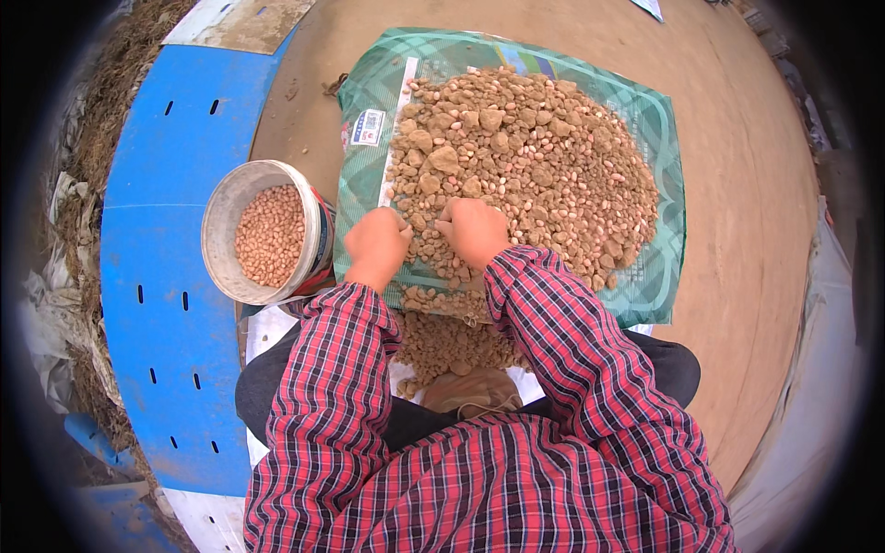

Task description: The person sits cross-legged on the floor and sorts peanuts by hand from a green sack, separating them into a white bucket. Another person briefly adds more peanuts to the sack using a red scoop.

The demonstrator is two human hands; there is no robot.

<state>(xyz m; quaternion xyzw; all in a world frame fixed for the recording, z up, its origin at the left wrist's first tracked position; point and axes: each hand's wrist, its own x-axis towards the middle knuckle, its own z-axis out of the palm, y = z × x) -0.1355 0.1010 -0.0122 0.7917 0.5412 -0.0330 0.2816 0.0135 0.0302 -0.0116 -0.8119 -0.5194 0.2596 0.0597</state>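
A heap of soil clods mixed with pinkish peanut kernels (525, 159) lies on a green plaid woven sack (657, 276) in front of me. My left hand (380, 238) is at the heap's near left edge, its fingers curled inward; whether it holds anything is hidden. Close by on the right, my right hand (473, 228) rests over the near edge of the heap with bent fingers, their tips hidden from view. To the left of my left hand stands a white plastic bucket (221, 269), partly filled with pinkish-brown peanut kernels (269, 235).
Between my legs, below the sack's near edge, lies a second pile of soil clods (453, 342) beside a brown bag-like thing (473, 392). Blue slotted panels (173, 242) run along the left. Pale sheeting (809, 387) borders the brown ground at right.
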